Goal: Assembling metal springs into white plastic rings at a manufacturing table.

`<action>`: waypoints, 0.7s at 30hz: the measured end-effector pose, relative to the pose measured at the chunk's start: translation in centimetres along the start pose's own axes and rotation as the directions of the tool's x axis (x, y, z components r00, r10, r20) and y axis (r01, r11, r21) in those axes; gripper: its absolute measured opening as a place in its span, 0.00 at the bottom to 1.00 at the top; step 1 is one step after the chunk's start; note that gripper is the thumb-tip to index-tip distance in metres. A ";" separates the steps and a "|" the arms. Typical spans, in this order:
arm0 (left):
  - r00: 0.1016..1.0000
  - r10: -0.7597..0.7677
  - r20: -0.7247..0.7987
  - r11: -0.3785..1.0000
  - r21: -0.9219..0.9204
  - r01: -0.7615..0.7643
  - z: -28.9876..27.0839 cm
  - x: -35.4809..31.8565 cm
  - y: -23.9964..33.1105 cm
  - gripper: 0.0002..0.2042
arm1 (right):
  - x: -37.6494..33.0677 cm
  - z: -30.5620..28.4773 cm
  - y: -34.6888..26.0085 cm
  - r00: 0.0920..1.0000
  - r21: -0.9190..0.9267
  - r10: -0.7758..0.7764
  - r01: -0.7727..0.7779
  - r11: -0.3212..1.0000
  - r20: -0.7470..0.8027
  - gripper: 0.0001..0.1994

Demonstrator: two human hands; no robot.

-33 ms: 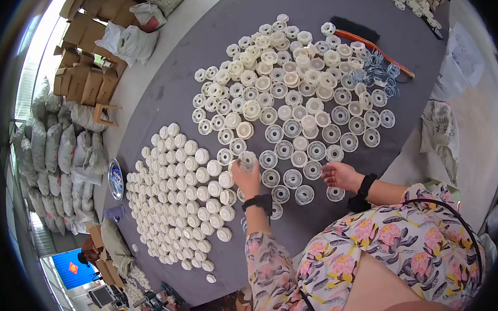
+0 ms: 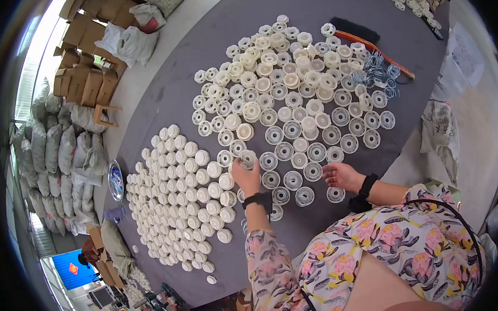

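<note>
My left hand (image 2: 246, 176) is closed around a translucent round plastic part (image 2: 248, 158), just above the table at the right edge of the capped rows. My right hand (image 2: 340, 176) hovers with fingers loosely curled and apart, nothing visible in them. Close to its fingertips lies a clear round plastic part with a dark centre (image 2: 313, 171), and another clear part (image 2: 335, 195) sits just below the hand. Many similar clear and cream parts (image 2: 292, 129) spread over the middle and far table. To the left stand many closed-looking white round pieces (image 2: 180, 197) in packed rows.
A brush with an orange handle (image 2: 394, 64) and a tangle of blue-grey wire springs (image 2: 377, 72) lie at the far right of the grey table (image 2: 174, 80). A metal dish (image 2: 115, 181) rests at the left edge. Cardboard boxes (image 2: 85, 81) and stacked sacks (image 2: 65, 153) stand beyond.
</note>
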State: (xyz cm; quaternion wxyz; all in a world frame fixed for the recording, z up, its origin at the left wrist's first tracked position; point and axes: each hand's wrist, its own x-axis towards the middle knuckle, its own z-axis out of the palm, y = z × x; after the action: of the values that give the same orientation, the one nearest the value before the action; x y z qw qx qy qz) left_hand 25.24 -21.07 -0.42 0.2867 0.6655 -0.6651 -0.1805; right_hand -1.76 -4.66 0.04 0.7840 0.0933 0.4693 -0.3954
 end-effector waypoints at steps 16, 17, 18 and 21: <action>0.968 0.060 0.244 0.959 0.256 -0.124 2.4 1.7 -1.3 0.26 | 0.8 -1.5 -1.3 0.998 -0.017 -0.006 0.005 1.000 -0.070 0.12; 0.953 0.120 0.279 0.913 0.345 -0.216 2.5 1.4 -1.4 0.25 | 0.6 -1.3 -1.1 0.998 -0.041 0.005 -0.008 0.999 -0.070 0.12; 0.936 0.042 0.349 0.902 0.389 -0.186 2.5 1.2 -1.6 0.25 | 0.3 -1.1 -0.9 0.998 -0.047 0.005 -0.008 0.999 -0.067 0.12; 0.926 0.137 0.352 0.906 0.333 -0.260 1.7 0.2 -0.8 0.27 | -0.2 -0.9 -0.3 0.998 -0.067 -0.001 -0.003 0.998 -0.068 0.12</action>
State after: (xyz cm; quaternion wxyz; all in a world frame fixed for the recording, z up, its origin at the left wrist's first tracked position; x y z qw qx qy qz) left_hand 24.77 -21.52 -2.19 0.0597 0.5973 -0.7898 -0.1258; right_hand -2.62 -4.32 -0.24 0.7706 0.0805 0.5085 -0.3757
